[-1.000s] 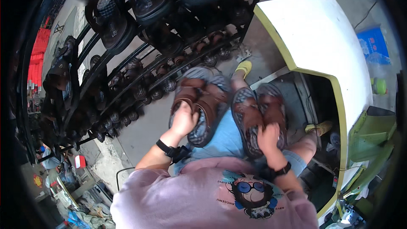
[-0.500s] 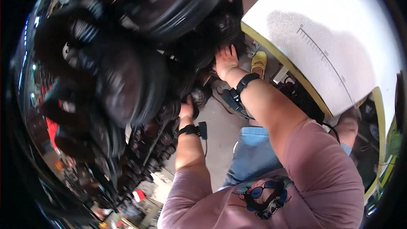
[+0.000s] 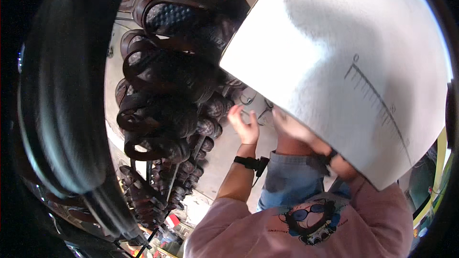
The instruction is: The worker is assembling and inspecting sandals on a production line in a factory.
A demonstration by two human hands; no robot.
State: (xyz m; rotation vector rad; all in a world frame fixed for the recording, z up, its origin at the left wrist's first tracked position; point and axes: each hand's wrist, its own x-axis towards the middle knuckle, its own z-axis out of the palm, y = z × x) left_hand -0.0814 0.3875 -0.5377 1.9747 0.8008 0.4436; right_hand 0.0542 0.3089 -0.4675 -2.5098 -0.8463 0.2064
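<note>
Dark brown strapped sandals point(image 3: 160, 67) hang or sit in rows on a rack to my left, with more round-ended dark shoes point(image 3: 210, 107) lower down. Close to these lower shoes is my left hand point(image 3: 245, 126), its fingers apart and nothing in it; a black band circles its wrist. My right hand point(image 3: 285, 123) is smeared by motion beside the edge of a white board-like surface point(image 3: 306, 67), which covers part of my right forearm. Whether its fingers hold anything does not show.
A large dark, blurred shape point(image 3: 67, 95) fills the left foreground. The white surface, marked with a ruler scale, takes up the upper right. Below the hands lies grey floor point(image 3: 229, 150). Small colourful items point(image 3: 172, 220) are at the bottom left.
Both hands have drawn back from the dark shoes toward my body. My right hand has come down beside the white surface, which now covers part of that forearm. The whole view has shifted.
</note>
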